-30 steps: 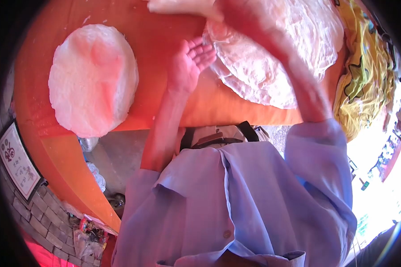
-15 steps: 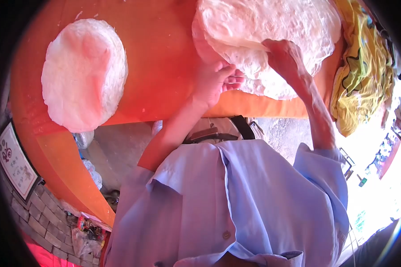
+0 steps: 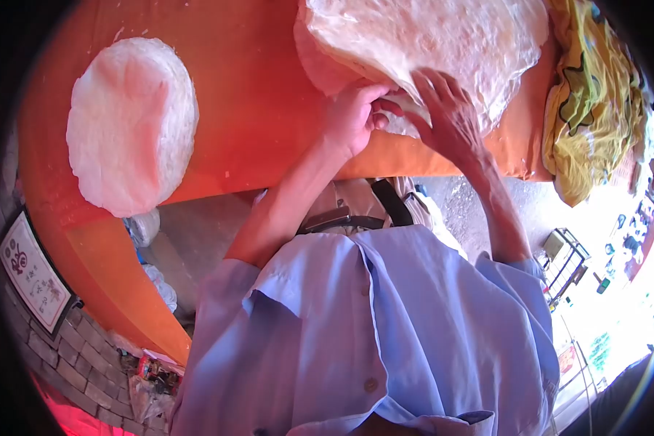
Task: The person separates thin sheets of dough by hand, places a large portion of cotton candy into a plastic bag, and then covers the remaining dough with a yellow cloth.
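A large white, wrinkled, thin layered sheet (image 3: 429,36) lies on the orange-covered table at the top, its near edge lifted and folded. At that edge, my left hand (image 3: 356,120) is closed with curled fingers, pinching the rim; its fingertips are partly hidden. My right hand (image 3: 450,120) rests on the sheet close beside it, fingers stretched out over the surface and thumb pointing toward the left hand. Well to the left lies a smaller oval white piece (image 3: 127,127) with a raised fold, touched by neither hand.
The orange table cover (image 3: 247,94) runs across the top and down the left side. A crumpled yellow patterned cloth (image 3: 592,109) hangs over the table's right end. A framed sign (image 3: 36,272) stands at lower left by grey paving. A wire rack (image 3: 567,265) is at right.
My right hand has come down and left, from gripping the sheet to lying with stretched fingers beside my left hand. The sheet's front part is drawn back and folded. The view has shifted slightly.
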Demonstrator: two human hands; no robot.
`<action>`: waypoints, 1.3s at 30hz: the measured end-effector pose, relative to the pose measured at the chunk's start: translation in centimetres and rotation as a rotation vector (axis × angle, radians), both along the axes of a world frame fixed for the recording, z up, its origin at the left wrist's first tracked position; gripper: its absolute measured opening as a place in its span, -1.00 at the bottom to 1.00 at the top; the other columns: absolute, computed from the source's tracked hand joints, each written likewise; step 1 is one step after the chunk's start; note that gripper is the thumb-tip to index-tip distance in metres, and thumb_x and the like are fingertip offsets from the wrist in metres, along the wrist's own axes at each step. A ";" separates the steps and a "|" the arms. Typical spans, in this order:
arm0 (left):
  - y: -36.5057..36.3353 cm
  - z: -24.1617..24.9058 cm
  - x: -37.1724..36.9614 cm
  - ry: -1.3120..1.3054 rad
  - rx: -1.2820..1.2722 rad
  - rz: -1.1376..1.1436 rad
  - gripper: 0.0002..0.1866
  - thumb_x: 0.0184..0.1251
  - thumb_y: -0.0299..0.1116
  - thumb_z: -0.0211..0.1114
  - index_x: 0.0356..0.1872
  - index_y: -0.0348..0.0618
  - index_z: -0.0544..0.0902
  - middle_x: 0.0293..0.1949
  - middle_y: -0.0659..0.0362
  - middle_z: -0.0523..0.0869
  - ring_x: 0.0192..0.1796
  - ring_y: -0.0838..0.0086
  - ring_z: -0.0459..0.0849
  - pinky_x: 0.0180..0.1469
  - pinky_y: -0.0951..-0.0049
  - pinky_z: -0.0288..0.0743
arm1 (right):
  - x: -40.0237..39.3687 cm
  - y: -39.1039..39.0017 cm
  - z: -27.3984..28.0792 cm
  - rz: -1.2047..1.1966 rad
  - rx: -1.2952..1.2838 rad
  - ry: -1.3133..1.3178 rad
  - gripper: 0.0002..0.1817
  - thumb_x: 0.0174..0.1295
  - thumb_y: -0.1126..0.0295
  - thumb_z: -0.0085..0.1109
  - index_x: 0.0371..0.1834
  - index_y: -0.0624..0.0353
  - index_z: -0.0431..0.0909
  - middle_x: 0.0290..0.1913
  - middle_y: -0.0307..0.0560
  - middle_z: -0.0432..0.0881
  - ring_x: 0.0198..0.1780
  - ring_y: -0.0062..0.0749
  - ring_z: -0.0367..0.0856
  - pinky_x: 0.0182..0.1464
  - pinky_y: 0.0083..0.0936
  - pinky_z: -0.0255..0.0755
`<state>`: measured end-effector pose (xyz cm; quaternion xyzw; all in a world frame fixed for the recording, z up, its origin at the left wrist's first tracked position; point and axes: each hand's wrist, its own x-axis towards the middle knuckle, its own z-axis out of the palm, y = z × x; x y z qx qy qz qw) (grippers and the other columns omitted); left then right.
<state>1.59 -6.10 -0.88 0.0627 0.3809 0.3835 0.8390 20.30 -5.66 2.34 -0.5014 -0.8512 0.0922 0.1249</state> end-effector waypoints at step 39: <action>-3.9 -3.3 -4.0 -0.119 0.017 0.033 -0.68 0.40 -0.27 0.02 0.03 -0.24 0.52 -0.03 0.08 0.67 0.06 0.31 0.61 0.16 0.20 0.43 | -6.2 -0.7 0.8 -0.014 -0.228 0.095 -0.63 0.11 0.16 0.24 -0.15 0.22 0.52 -0.16 0.13 0.61 -0.05 0.01 0.59 -0.14 -0.13 0.48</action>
